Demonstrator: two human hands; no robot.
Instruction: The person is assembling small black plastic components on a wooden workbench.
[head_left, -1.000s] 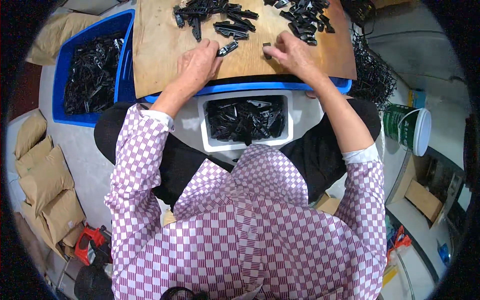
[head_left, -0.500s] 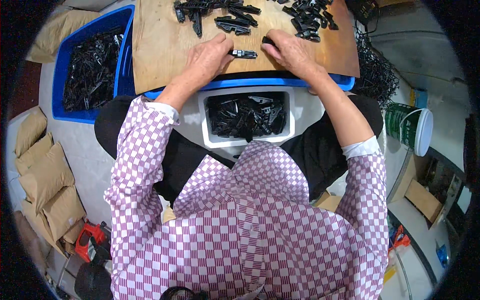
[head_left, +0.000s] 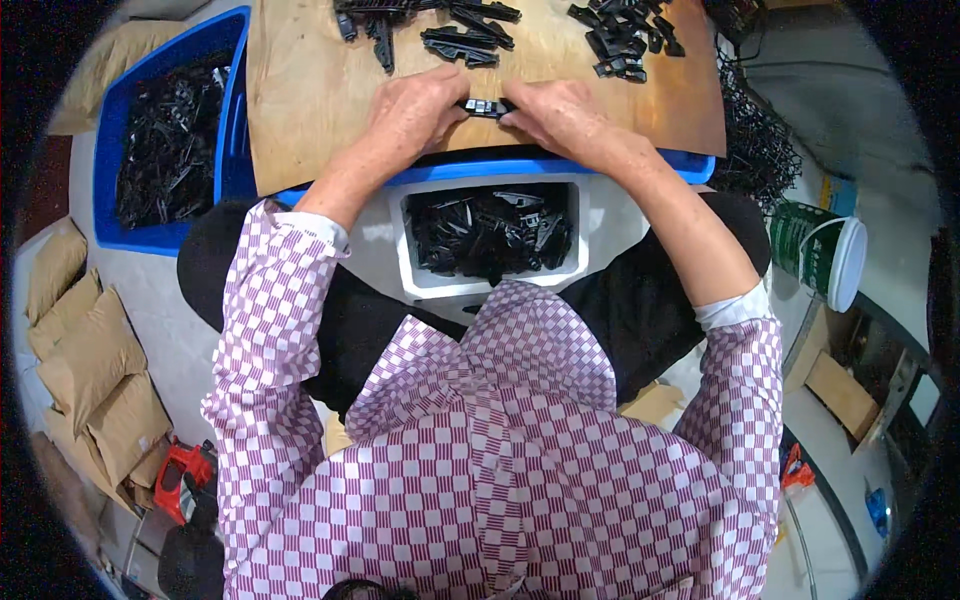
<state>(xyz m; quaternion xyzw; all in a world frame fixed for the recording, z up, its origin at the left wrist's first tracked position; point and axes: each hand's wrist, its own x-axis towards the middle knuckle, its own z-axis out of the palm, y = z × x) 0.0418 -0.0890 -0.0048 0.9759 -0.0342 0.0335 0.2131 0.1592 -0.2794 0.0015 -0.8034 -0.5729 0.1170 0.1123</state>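
Near the front edge of the wooden board [head_left: 320,110], my left hand [head_left: 412,108] is closed on one end of a narrow black plastic part [head_left: 484,107]. My right hand [head_left: 560,115] pinches at the other end, where a small black piece meets the part; the contact itself is mostly covered by my fingers. Beyond my hands lies a group of long black plastic parts [head_left: 462,45]. Farther right is a pile of shorter black plastic pieces [head_left: 622,40].
Below the board's edge, a white foam box [head_left: 408,262] holds many black parts. A blue bin [head_left: 107,190] of similar parts stands at left. Brown packed bags [head_left: 95,350] are stacked beyond it. At right are a green bucket [head_left: 795,240] and a black tangled heap [head_left: 755,150].
My right hand has moved left, bringing its small black piece against the right end of the long part. My left hand keeps its hold on that part.
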